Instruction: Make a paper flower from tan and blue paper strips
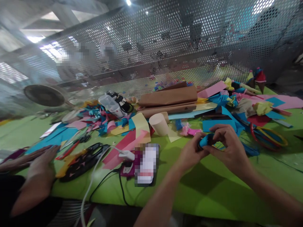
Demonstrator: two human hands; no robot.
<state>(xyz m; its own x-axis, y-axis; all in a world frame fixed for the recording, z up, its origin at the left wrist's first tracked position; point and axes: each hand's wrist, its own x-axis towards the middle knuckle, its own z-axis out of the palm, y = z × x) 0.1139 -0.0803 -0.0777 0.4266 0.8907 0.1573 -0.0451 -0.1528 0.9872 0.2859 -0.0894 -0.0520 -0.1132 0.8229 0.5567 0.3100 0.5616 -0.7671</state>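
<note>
Between my two hands is a small rolled piece of blue paper (204, 141), held above the green table. My left hand (192, 150) is closed round its left side. My right hand (223, 142) pinches it from the right, with fingers curled over the top and the thumb below. Just beyond my left hand lies a crumpled pink piece (193, 131). A cream paper roll (158, 124) stands farther left, and flat blue paper (219, 125) lies behind my right hand.
A phone (147, 164) and a magenta power bank (127, 169) with cables lie left of my forearms. Another person's hands (44, 156) rest at the far left, near scissors (78, 142). Brown paper (168, 97) lies before the perforated screen (151, 41).
</note>
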